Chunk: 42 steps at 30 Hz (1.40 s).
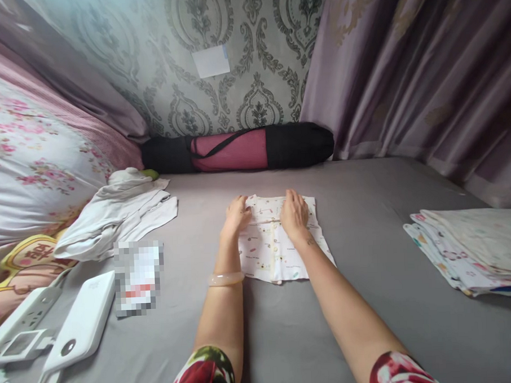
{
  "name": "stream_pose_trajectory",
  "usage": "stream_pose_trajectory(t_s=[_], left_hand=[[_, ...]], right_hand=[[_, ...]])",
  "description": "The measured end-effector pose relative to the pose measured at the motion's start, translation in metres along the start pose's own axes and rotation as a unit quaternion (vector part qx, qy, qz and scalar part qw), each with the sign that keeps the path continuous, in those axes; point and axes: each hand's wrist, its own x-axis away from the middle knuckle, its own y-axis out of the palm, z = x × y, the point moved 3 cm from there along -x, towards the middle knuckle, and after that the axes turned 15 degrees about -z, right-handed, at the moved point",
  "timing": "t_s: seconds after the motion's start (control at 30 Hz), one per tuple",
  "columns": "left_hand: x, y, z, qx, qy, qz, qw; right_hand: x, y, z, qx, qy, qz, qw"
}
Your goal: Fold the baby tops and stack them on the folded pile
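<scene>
A small white button-front shirt (264,250) with a fine coloured print lies folded on the grey sheet in front of me, its button strip running down the middle. At its far left corner, the curled fingers of my left hand (238,213) close on the cloth. My right hand (294,213) is on the far right part, fingers bent together against the fabric and partly hiding it. A pale bangle (226,279) circles my left forearm.
On the right lies a stack of folded printed cloths (473,249). To the left are crumpled white clothing (116,211), a blurred-out packet (138,278), a white power bank (81,320) and a power strip (30,314). A black and pink roll bag (232,150) lies along the wall.
</scene>
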Motion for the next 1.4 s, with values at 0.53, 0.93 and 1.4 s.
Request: stream_pose_trajectory(t_s=[0.53, 0.93, 1.4], left_hand=[[-0.013, 0.047, 0.019, -0.102, 0.004, -0.070, 0.992], [-0.009, 0.035, 0.003, -0.093, -0.054, 0.045, 0.993], [-0.004, 0.033, -0.003, -0.092, -0.080, 0.006, 0.992]], right_hand=[[0.011, 0.035, -0.026, 0.087, -0.142, -0.231, 0.959], [0.011, 0.030, -0.018, 0.073, -0.055, -0.148, 0.985], [0.009, 0.025, -0.003, 0.077, 0.005, -0.129, 0.989]])
